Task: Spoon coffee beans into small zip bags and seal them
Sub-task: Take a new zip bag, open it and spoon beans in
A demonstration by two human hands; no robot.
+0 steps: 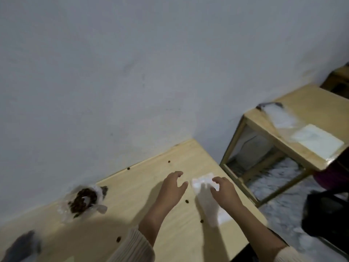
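A small clear zip bag [203, 183] lies on the wooden table [132, 205] near its right edge. My right hand [224, 190] is on the bag's near right side with curled fingers pinching its edge. My left hand [172, 188] hovers just left of the bag, fingers spread and loosely bent, holding nothing. An open plastic bag of coffee beans [84, 200] sits at the left by the wall. No spoon shows clearly. Under the right forearm lies a stack of more clear bags [220, 214].
Loose beans [187, 201] are scattered over the table. A second wooden table [309, 110] at the right holds plastic bags and a white sheet [319, 139]. A dark object [328, 214] sits on the floor at right. A blurred grey thing [22, 246] is at lower left.
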